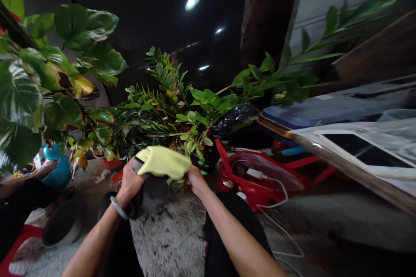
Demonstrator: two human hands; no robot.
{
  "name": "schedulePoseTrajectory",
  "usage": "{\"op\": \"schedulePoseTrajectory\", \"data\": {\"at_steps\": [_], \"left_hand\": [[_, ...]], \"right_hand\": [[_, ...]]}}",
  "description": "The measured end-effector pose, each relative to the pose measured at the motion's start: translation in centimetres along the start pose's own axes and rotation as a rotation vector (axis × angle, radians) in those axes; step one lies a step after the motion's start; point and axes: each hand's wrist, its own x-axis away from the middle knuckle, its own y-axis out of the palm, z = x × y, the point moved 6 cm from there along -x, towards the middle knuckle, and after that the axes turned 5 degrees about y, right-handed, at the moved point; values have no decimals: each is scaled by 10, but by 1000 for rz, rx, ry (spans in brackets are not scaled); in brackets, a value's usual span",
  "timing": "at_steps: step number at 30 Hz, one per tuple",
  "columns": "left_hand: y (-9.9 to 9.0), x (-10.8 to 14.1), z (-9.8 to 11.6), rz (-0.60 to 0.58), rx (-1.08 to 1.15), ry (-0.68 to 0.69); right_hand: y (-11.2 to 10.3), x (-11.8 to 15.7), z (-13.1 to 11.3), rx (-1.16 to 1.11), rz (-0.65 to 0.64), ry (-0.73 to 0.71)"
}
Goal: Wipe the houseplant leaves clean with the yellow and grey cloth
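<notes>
Yellow folded cloth (164, 162) spans the space between my two hands, right in front of leafy green plants (156, 106) and over the rough grey floor (169, 238). My left hand (130, 184), a pale smooth bangle (118, 208) round its wrist, grips the left end, where a grey edge shows. And my right hand (196, 180) pinches the right end, fingertips blurred! Off to the right, a thin white cable (286, 194) trails past red plastic.

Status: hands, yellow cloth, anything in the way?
Left hand gripping yellow cloth. Right hand at the cloth's right end, grip unclear. Cloth raised above floor, blurred. Green leaves crowd close behind it.
</notes>
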Motion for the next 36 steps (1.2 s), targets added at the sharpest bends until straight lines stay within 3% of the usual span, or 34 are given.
{"op": "schedulePoseTrajectory", "data": {"at_steps": [2,4,8,10,14,17,19,23,27,31,36], "left_hand": [[-1,-18,1,144,74,-33],[10,-26,-6,145,82,-29],[40,-19,-43,-190,38,-39],[38,-13,-70,-218,130,-112],[11,-2,-126,169,503,-341],[8,9,-149,344,672,-469],[13,14,-148,339,699,-468],[26,25,-124,266,657,-356],[46,40,-88,52,632,-137],[51,52,-64,-114,586,57],[41,53,-58,-345,589,49]], "right_hand": [[6,2,0,8,6,33],[11,4,-1,26,18,56],[4,8,-1,89,100,53],[-10,15,3,123,175,56],[-38,45,14,115,336,17],[-33,74,19,17,301,-55],[-12,90,17,29,208,-93],[43,108,-7,212,61,-233],[80,106,-21,416,-11,-292],[85,103,-12,377,-72,-269],[62,114,6,256,111,-244]]}}
